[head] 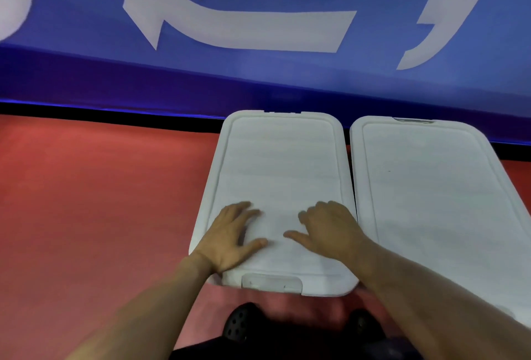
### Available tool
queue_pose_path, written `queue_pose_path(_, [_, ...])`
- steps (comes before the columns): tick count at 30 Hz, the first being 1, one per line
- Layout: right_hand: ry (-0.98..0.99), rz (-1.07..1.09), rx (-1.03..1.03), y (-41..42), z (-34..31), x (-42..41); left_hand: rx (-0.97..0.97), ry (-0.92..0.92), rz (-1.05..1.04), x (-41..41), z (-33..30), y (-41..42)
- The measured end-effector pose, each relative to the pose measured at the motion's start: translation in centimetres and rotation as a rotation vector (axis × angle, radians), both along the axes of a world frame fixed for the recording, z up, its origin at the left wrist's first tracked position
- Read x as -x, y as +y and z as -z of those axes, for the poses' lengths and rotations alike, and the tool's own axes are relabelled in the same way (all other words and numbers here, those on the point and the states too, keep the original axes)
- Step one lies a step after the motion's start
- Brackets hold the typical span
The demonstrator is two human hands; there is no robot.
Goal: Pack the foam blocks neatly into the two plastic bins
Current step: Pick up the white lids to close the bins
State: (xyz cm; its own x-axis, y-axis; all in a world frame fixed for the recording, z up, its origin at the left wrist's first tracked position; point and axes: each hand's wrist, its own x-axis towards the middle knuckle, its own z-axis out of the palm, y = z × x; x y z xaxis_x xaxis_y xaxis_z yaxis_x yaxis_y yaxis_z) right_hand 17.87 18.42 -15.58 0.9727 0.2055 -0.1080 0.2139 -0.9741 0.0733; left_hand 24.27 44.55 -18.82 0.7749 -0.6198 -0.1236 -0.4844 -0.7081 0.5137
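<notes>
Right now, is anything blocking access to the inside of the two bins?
Yes. Both bins are closed by white lids: the left lid has both hands flat on it, left hand and right hand, and the right lid is untouched. No foam blocks are in view.

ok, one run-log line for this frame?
stage: both bins lidded | left hand: flat on left lid | right hand: flat on same lid | right lid: untouched | foam blocks: not visible

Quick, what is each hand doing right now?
Left hand: open, flat on the left lid, holding nothing.
Right hand: open, flat on the same lid, holding nothing.
</notes>
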Motion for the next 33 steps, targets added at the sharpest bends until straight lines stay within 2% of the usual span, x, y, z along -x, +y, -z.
queue_pose_path(1, [-0.034, 0.034, -0.039, -0.6, 0.4, -1.7, 0.044, -0.009, -0.054, -1.5, 0.3, -0.9])
queue_pose_path(3, [0.015, 0.113, -0.111, -2.1, 0.7, -5.7, 0.003, -0.075, -0.118, -5.2, 1.3, -2.5])
queue_pose_path(8, [0.229, 0.356, -0.223, -6.7, 1.5, -16.0, -0.320, -0.204, -0.202, -13.3, 3.3, -6.0])
queue_pose_path(12, [0.239, 0.437, -0.238, -8.9, 3.6, -23.7, -0.370, -0.271, -0.168, -18.6, 3.6, -8.5])
queue_pose_path(14, [0.136, 0.448, -0.201, -8.9, 4.4, -26.3, -0.361, -0.272, -0.192, -20.9, 4.1, -9.5])
queue_pose_path(17, [-0.182, 0.334, -0.108, -8.5, 4.6, -28.9, -0.359, -0.339, -0.233, -21.8, 5.2, -10.3])
queue_pose_path(19, [-0.134, 0.269, -0.106, -8.3, 4.7, -30.8, -0.357, -0.355, -0.226, -21.8, 5.7, -10.3])
queue_pose_path(22, [0.066, 0.383, -0.155, -8.1, 5.2, -33.3, -0.332, -0.359, -0.236, -21.7, 5.7, -10.2])
queue_pose_path(25, [0.078, 0.403, -0.112, -8.1, 5.4, -34.6, -0.332, -0.356, -0.233, -21.8, 5.6, -10.3])
queue_pose_path(28, [0.175, 0.450, -0.133, -8.4, 5.0, -35.7, -0.340, -0.359, -0.228, -21.8, 5.6, -10.3])
queue_pose_path(30, [0.152, 0.472, -0.175, -8.6, 5.2, -35.8, -0.353, -0.357, -0.227, -21.8, 5.5, -10.3])
queue_pose_path(33, [-0.071, 0.466, -0.288, -8.7, 6.7, -34.7, -0.354, -0.358, -0.228, -21.7, 5.4, -10.4])
